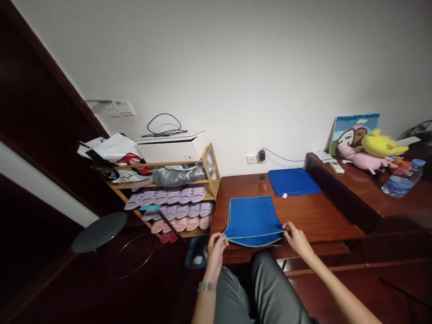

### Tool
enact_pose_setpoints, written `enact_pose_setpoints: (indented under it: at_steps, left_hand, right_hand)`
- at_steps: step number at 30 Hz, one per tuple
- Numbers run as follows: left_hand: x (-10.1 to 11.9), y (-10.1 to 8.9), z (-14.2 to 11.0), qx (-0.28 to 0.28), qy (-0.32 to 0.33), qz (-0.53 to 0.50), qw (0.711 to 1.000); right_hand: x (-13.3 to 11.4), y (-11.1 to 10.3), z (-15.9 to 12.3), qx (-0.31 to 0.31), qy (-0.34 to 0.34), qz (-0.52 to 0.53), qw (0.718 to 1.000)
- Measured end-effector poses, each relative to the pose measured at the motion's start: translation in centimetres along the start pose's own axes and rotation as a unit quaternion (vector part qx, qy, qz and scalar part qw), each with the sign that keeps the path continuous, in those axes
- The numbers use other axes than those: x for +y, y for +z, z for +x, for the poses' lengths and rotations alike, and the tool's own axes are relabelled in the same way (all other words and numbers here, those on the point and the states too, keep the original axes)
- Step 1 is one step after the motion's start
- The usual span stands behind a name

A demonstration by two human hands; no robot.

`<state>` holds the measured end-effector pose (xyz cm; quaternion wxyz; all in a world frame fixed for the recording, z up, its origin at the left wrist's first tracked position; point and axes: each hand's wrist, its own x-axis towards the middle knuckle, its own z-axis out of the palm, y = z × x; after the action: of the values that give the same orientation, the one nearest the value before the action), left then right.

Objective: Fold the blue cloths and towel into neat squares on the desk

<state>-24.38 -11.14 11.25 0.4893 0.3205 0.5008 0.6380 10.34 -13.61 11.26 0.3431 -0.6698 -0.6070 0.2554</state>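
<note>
The blue cloth (253, 218) lies directly ahead of the two hands, on the table (320, 220), its green-trimmed near edge running crosswise from one grip to the other. The left hand (217, 247) pinches the near left corner between thumb and fingers; the right hand (296, 238) pinches the near right corner the same way. Each hand is nearer to its own corner, and the cloth spreads away from both, with no long axis that stands out. Between the grips the near edge parts in two layers, the lower one sagging toward the knees (270, 274). Beyond the right hand and a little to its right, apart from the cloth, a folded blue pad (293, 181) lies flat, a small white tag (285, 195) at its near edge.
</note>
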Motion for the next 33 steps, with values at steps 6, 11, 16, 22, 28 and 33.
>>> enact_pose_setpoints:
  at_steps: [6, 11, 16, 22, 28, 33]
  left_hand:
    - [10.9, 4.4, 4.3, -0.082, 0.066, -0.023, 0.994]
    - [20.3, 7.7, 5.8, -0.116, 0.216, 0.085, 0.966]
    - [25.2, 9.3, 5.3, -0.072, 0.323, 0.195, 0.923]
    - [26.4, 8.2, 4.6, -0.132, 0.300, 0.232, 0.916]
    - [27.3, 7.2, 3.7, -0.166, 0.275, 0.245, 0.915]
    - [28.0, 6.8, 3.6, -0.163, 0.295, 0.255, 0.906]
  right_hand:
    - [-7.7, -8.8, 6.1, -0.060, -0.043, 0.220, 0.973]
    - [-14.7, -16.9, 9.0, -0.051, -0.118, 0.175, 0.976]
    - [-18.8, -21.2, 8.4, -0.001, -0.219, 0.038, 0.975]
    - [-19.1, -22.4, 6.9, 0.007, -0.259, -0.074, 0.963]
    - [-18.7, -23.3, 5.4, -0.038, -0.321, -0.108, 0.940]
    - [-19.5, -24.4, 4.9, -0.020, -0.346, -0.065, 0.936]
